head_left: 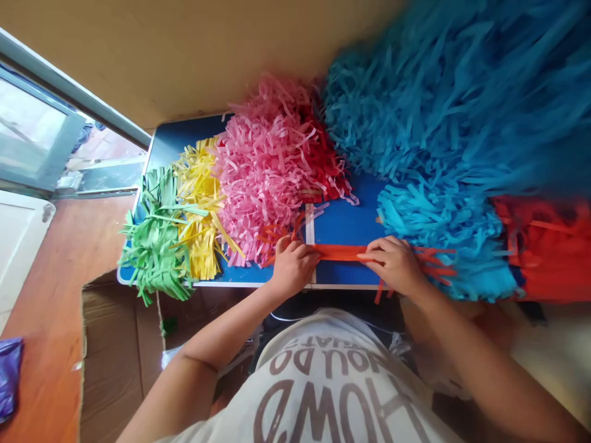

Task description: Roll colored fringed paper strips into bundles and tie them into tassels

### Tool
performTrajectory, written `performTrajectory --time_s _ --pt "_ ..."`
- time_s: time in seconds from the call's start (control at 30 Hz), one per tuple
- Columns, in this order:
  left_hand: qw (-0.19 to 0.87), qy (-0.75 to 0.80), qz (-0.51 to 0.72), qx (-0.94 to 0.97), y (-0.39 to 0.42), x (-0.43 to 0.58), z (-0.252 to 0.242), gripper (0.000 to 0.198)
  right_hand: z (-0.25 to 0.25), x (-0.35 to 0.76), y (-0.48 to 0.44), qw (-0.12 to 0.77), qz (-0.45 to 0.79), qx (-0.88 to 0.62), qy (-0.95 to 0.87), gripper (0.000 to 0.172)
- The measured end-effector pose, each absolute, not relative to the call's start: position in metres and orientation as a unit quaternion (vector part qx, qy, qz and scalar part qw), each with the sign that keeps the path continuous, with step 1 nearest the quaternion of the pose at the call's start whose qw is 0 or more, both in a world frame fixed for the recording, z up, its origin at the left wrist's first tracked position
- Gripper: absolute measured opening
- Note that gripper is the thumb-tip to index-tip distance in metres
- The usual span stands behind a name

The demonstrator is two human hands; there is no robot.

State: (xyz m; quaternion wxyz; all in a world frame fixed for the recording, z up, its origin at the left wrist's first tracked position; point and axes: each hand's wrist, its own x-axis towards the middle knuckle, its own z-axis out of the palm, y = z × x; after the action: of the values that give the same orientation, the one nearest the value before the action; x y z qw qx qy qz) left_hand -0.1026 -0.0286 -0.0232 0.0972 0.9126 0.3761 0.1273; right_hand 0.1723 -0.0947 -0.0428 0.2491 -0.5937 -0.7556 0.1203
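Observation:
My left hand point(294, 266) and my right hand point(392, 264) both grip a flat orange-red paper strip point(339, 252) stretched across a blue tabletop point(346, 224). The strip's cut fringe fans out under my right hand toward a pile of light blue fringed paper point(438, 237). Next to my left hand lies a heap of pink fringed paper point(261, 178), with red fringed paper point(325, 154) behind it. Further left are yellow fringed paper point(201, 212) and green fringed paper point(154, 240). A large blurred mass of blue fringe point(443, 92) covers the upper right.
A flattened cardboard box point(111, 347) lies below the table's left corner. A purple cloth point(9, 378) rests on the orange-brown floor point(60, 289). More red fringe point(542, 246) sits at the far right. A beige wall point(161, 49) and a glazed door point(32, 129) stand beyond.

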Motion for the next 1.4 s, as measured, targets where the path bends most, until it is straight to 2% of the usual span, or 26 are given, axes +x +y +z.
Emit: performTrajectory --time_s 0.13,0.23,0.63,0.7,0.8,0.9,1.0,1.17,1.3,1.4 --pt "0.156 0.412 0.114 0.890 -0.016 -0.095 -0.019 0.028 -0.041 0.169 -0.084 0.253 0.150 -0.625 -0.723 0.033" --pt "0.159 0.437 0.083 0.881 -0.009 -0.088 -0.018 0.030 -0.039 0.164 -0.077 0.230 0.147 -0.661 -0.699 0.042" --pt "0.148 0.443 0.042 0.883 0.002 -0.080 -0.021 0.030 -0.037 0.158 -0.070 0.184 0.129 -0.681 -0.697 0.041" --pt "0.150 0.451 0.026 0.880 0.003 -0.081 -0.020 0.028 -0.036 0.161 -0.071 0.173 0.127 -0.684 -0.698 0.038" --pt "0.125 0.460 0.034 0.879 0.004 -0.082 -0.016 0.019 -0.029 0.164 -0.074 0.165 0.093 -0.698 -0.690 0.024" --pt "0.081 0.341 0.063 0.935 0.005 -0.083 -0.012 0.016 -0.015 0.155 -0.081 0.149 0.033 -0.665 -0.731 0.008" --pt "0.059 0.202 0.040 0.977 0.002 -0.079 -0.010 0.021 -0.008 0.135 -0.086 0.121 0.017 -0.569 -0.813 0.015" --pt "0.016 0.222 0.054 0.973 -0.006 -0.070 -0.013 0.021 -0.019 0.124 -0.077 0.132 -0.021 -0.541 -0.831 0.028" --pt "-0.011 0.248 0.074 0.966 -0.007 -0.067 -0.021 0.021 -0.019 0.133 -0.068 0.170 0.027 -0.561 -0.810 0.019" --pt "-0.018 0.261 0.092 0.961 -0.007 -0.069 -0.026 0.024 -0.014 0.128 -0.069 0.161 0.019 -0.579 -0.799 0.009"
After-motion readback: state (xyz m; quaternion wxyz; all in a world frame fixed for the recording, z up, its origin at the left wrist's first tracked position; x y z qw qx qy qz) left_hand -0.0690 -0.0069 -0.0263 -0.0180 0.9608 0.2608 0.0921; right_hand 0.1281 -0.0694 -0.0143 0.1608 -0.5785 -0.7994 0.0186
